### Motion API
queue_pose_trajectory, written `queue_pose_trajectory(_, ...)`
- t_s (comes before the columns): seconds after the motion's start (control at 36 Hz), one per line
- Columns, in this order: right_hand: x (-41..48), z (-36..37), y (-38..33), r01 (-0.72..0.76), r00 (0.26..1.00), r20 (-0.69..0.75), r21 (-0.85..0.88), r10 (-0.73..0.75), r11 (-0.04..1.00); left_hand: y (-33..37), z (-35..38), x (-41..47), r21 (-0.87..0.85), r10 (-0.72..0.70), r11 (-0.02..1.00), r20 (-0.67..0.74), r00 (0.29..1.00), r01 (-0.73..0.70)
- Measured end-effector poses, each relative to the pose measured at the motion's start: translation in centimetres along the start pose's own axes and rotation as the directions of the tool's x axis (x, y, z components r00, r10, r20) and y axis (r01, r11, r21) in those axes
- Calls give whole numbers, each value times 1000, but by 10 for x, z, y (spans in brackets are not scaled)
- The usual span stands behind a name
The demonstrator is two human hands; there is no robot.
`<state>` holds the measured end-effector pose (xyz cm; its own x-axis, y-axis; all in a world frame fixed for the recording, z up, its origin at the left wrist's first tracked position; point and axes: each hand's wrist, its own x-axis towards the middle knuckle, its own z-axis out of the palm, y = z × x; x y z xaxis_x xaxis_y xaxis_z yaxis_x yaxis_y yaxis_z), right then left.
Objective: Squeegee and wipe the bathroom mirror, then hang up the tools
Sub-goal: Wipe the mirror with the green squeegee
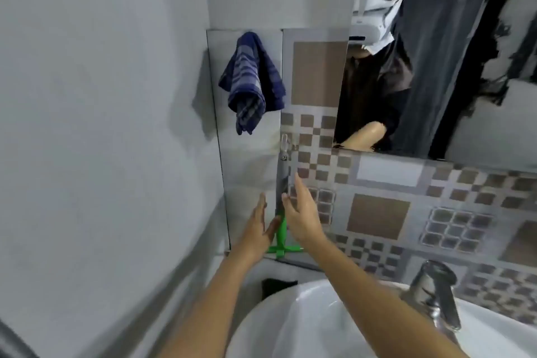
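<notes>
A dark blue striped cloth (pixel 251 83) hangs high on the tiled wall, left of the mirror (pixel 436 67). Below it a green-handled squeegee (pixel 281 237) hangs head down from a small clear hook (pixel 285 143), its green crossbar near the bottom of the tiles. My left hand (pixel 258 228) is spread open just left of the green handle, thumb close to it. My right hand (pixel 300 212) is open just right of the handle, fingers pointing up along the shaft. Neither hand grips the squeegee.
A white basin (pixel 290 322) lies below my arms, with a chrome tap (pixel 436 291) at its right. A plain grey wall (pixel 101 125) fills the left. Patterned brown-and-grey tiles (pixel 377 212) run under the mirror. A dark object (pixel 279 285) sits behind the basin rim.
</notes>
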<state>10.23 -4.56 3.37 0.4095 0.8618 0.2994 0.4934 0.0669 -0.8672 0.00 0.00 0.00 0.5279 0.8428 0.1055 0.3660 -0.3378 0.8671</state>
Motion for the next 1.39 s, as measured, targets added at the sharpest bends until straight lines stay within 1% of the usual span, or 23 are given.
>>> queue_pose_trajectory(0.06,7,8,4,-40,998,-44,23,41,999,-9,3,6,4,15,1000,63,998,-15)
queue_pose_trajectory(0.11,10,14,7,-65,997,-45,47,67,997,-18,7,10,-1,2,1000,129,992,-2)
queue_pose_trajectory(0.17,11,20,13,-94,994,-47,106,99,990,-26,14,12,-9,-8,1000,152,988,9)
queue_pose_trajectory(0.36,17,23,17,-73,986,-140,163,97,984,-38,24,21,-82,-6,997,142,990,17)
queue_pose_trajectory(0.56,4,16,12,-12,982,-186,154,41,988,-30,26,6,-119,28,993,101,995,-16)
queue_pose_trajectory(0.64,-5,2,6,9,976,-213,215,38,976,-23,19,-2,-72,95,994,111,989,-88)
queue_pose_trajectory(0.72,-13,-21,-3,64,971,-238,257,-1,964,-10,8,-9,20,159,986,156,975,-164)
queue_pose_trajectory(0.89,-27,-84,-25,137,969,-241,323,-58,936,31,-7,-20,178,214,950,224,951,-256)
queue_pose_trajectory(0.94,-32,-110,-29,140,969,-240,351,-55,926,44,-10,-24,214,246,931,234,941,-297)
queue_pose_trajectory(1.03,-42,-151,-32,115,980,-194,378,-43,919,63,-13,-28,297,262,895,255,931,-334)
queue_pose_trajectory(1.14,-62,-199,-27,93,994,-83,296,-72,951,95,-15,-37,431,262,817,315,912,-384)
queue_pose_trajectory(1.17,-69,-211,-25,93,995,-51,253,-83,963,104,-14,-40,459,261,795,332,907,-397)
queue_pose_trajectory(1.22,-84,-235,-25,102,994,17,95,-104,990,121,-10,-47,498,269,759,348,898,-420)
queue_pose_trajectory(1.28,-95,-254,-26,125,991,71,-130,-116,984,137,-5,-54,509,304,730,356,884,-456)
queue_pose_trajectory(1.33,-102,-270,-27,163,985,107,-329,-135,930,152,1,-60,494,352,715,357,865,-495)
queue_pose_trajectory(1.39,-106,-281,-29,199,978,149,-458,-146,867,164,8,-64,470,405,709,340,849,-526)
